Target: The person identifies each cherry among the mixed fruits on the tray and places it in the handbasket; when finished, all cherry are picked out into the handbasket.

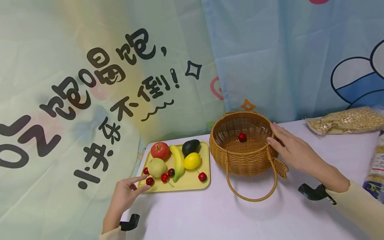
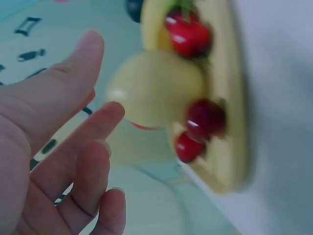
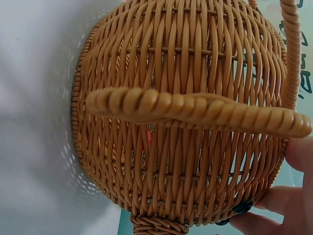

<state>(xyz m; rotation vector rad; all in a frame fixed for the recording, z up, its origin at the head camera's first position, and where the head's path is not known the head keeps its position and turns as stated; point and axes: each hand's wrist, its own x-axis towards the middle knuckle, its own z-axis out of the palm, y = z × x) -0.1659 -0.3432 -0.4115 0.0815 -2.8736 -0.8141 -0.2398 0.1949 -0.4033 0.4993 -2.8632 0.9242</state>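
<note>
A cherry (image 1: 149, 181) is lying by the near left corner of the tray (image 1: 190, 184); the left hand (image 1: 123, 196) is hovering beside it, fingers parted, holding nothing. Pinching lightly without nudging neighbours would likely work best. The tray is carrying five cherries (image 1: 202, 176), one pale round fruit (image 1: 156, 167), one apple (image 1: 160, 150), one banana (image 1: 178, 162), one avocado (image 1: 190, 147), one lemon (image 1: 192, 161). Past its right edge, one basket (image 1: 246, 163) is holding one cherry (image 1: 242, 137), the right hand (image 1: 295, 150) resting unclenched on the rim.

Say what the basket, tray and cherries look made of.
Basket: wicker or rattan-like, slight sheen; separate strands weave around the wall, though synthetic cane is possible.
Tray: likely plastic, smooth; even yellow colour, rounded corners.
Cherries: glossy; bright highlights on smooth skins suit plastic, but real fruit can't be ruled out.
</note>
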